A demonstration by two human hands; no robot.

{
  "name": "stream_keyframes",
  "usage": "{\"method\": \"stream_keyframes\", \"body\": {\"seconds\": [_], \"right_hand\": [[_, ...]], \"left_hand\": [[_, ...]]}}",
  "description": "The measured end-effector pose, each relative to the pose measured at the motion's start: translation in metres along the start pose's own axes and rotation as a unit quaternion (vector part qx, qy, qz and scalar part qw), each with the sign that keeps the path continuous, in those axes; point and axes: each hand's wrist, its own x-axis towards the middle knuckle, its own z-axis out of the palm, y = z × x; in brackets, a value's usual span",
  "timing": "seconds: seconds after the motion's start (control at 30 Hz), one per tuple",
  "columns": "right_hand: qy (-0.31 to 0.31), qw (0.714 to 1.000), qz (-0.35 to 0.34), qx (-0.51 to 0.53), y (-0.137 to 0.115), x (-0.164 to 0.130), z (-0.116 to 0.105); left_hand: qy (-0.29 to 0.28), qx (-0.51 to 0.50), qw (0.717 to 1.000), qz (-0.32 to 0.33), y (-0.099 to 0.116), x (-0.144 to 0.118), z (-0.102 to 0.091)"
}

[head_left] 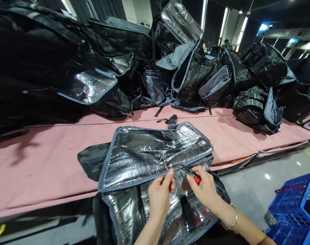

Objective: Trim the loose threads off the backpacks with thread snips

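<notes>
An open black bag with silver foil lining (150, 153) lies at the near edge of the pink table (42, 163), its grey-edged lid folded back flat. My left hand (160, 194) pinches the grey binding at the lid's near edge. Just right of it, my right hand (204, 189) holds small red-handled snips (193, 174) with the blades at that same edge. A bracelet is on my right wrist. A black strap crosses the foil inside the bag below my hands.
A high pile of similar black bags (185, 75), some with foil lids open, fills the back of the table from left to right. Blue plastic crates (298, 204) stand on the grey floor at the lower right. A person stands far back.
</notes>
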Motion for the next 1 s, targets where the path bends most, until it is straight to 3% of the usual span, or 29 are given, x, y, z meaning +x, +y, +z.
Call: {"method": "stream_keyframes", "body": {"seconds": [0.33, 0.67, 0.83, 1.0], "right_hand": [[-0.006, 0.999, -0.021, -0.049, -0.009, 0.002, -0.002], [0.053, 0.995, 0.038, 0.077, 0.011, -0.002, 0.01], [0.079, 0.975, 0.101, 0.182, 0.021, -0.009, 0.031], [0.076, 0.964, 0.1, 0.233, 0.023, -0.01, 0.04]], "left_hand": [[0.009, 0.018, 1.0, 0.012, 0.0, 0.001, 0.002], [0.002, 0.01, 1.0, 0.009, 0.002, -0.002, 0.002], [0.004, 0.01, 1.0, 0.009, 0.0, 0.0, 0.0], [0.007, 0.015, 1.0, 0.01, 0.001, 0.0, 0.001]]}}
